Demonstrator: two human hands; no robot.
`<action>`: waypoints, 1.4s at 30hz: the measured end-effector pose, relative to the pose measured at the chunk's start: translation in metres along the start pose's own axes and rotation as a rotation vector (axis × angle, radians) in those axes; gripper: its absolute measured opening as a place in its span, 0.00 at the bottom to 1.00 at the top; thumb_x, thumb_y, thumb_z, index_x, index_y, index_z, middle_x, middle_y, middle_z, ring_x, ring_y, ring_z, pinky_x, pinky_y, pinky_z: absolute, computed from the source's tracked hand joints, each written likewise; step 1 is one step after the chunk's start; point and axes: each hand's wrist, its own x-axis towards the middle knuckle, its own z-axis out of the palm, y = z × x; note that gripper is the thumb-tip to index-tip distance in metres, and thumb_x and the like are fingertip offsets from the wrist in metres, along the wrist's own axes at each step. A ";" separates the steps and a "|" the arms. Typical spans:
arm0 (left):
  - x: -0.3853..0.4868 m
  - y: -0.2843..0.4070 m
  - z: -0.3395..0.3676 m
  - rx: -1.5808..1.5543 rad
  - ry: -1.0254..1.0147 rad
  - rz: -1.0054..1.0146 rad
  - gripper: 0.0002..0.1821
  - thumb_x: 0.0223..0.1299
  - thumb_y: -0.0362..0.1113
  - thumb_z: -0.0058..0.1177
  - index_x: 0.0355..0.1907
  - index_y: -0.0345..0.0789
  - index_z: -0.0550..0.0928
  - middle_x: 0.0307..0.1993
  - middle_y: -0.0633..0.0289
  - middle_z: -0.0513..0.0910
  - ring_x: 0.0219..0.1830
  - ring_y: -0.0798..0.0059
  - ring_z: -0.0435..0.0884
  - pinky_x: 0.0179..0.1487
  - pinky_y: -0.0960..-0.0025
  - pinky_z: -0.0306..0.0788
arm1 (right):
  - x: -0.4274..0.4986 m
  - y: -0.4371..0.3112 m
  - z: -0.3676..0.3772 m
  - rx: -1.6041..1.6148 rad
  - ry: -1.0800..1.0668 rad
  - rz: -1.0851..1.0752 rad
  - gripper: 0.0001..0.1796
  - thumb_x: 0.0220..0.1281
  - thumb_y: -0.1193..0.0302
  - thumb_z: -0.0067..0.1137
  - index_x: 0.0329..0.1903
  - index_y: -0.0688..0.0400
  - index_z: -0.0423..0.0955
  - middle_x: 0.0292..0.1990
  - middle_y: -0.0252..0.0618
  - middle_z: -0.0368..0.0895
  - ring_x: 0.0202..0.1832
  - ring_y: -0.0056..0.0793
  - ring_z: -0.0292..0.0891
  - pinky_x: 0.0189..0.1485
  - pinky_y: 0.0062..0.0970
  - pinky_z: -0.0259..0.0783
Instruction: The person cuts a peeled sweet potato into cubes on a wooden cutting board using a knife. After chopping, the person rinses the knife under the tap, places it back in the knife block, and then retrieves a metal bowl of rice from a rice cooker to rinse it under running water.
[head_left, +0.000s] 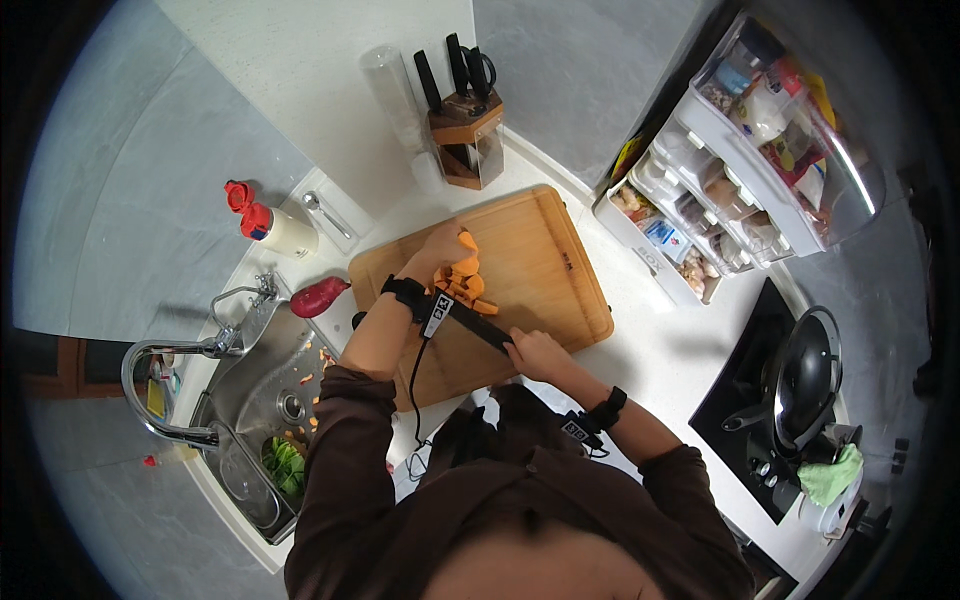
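On a wooden cutting board lies a cluster of cut orange chunks, which look like peeled sweet potato. My left hand is at the far side of the cluster, its fingers closed around an orange piece; the wrist hides part of the grip. With my right hand I hold a kitchen knife by its handle near the board's front edge. The dark blade points left and away from me, below the chunks, and its tip is hidden behind my left wrist strap.
A red-skinned sweet potato lies left of the board by the steel sink, which holds peelings and leafy greens. Behind stand a knife block and a cream bottle. Storage drawers and a hob with a lidded pan are right.
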 end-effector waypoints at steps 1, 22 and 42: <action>-0.002 0.000 0.000 -0.060 0.033 -0.033 0.30 0.42 0.40 0.59 0.46 0.28 0.64 0.42 0.48 0.73 0.46 0.59 0.72 0.48 0.68 0.66 | 0.001 -0.001 -0.001 0.001 -0.012 0.013 0.12 0.59 0.65 0.43 0.33 0.64 0.64 0.25 0.58 0.74 0.31 0.58 0.71 0.35 0.50 0.66; -0.217 -0.072 0.061 -1.874 0.480 -0.069 0.13 0.59 0.36 0.48 0.45 0.35 0.71 0.43 0.59 0.75 0.45 0.70 0.73 0.50 0.65 0.68 | 0.039 -0.020 0.000 0.065 0.054 -0.293 0.10 0.57 0.68 0.45 0.35 0.64 0.64 0.17 0.58 0.71 0.22 0.57 0.69 0.26 0.48 0.65; -0.227 -0.062 0.101 -0.255 1.051 0.105 0.18 0.47 0.22 0.54 0.42 0.31 0.68 0.41 0.53 0.67 0.43 0.62 0.70 0.46 0.69 0.66 | 0.020 -0.042 0.005 -0.153 0.015 -0.391 0.06 0.54 0.71 0.46 0.30 0.60 0.61 0.15 0.49 0.72 0.19 0.50 0.71 0.22 0.43 0.67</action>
